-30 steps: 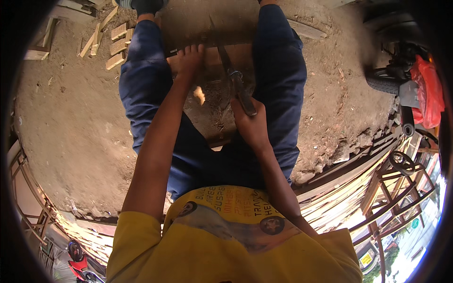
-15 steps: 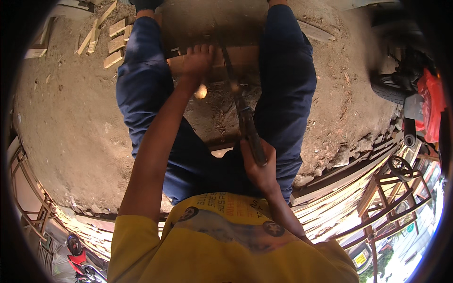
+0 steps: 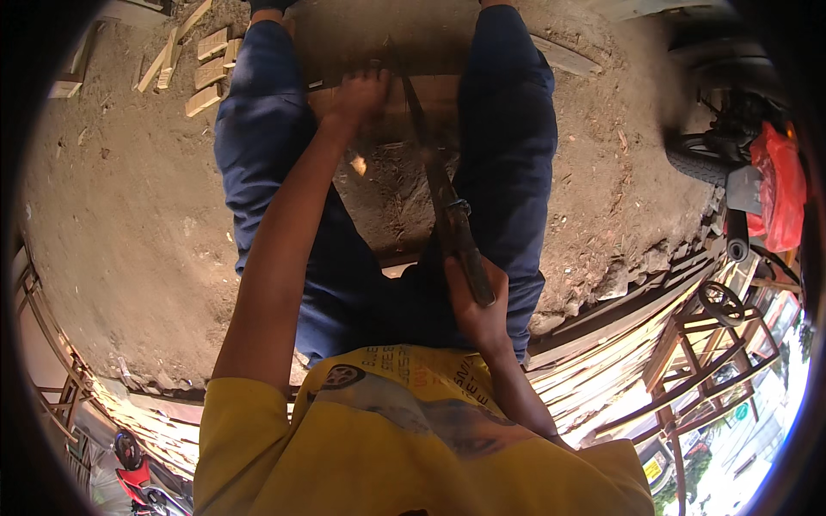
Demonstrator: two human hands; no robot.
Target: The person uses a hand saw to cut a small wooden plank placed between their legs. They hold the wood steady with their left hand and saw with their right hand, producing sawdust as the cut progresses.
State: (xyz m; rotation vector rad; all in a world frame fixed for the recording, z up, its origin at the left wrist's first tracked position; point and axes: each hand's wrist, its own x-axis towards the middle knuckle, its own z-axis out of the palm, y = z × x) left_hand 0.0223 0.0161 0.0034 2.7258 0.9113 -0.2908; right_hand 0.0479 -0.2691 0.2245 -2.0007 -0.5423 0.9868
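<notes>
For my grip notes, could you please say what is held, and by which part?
The right hand holds a bladed tool by its handle; whether the left hand grips the plank is unclear.

Fisheye view bordered in black, straight edges bowing near the rim. Soft light falls on the dirt floor [image 3: 129, 232], darker at top centre; white daylight glares lower right; the left hand [image 3: 365, 93] looks slightly blurred.

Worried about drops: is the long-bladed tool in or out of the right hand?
In: the right hand is closed around the tool's dark handle, with its blade extending forward.
</notes>
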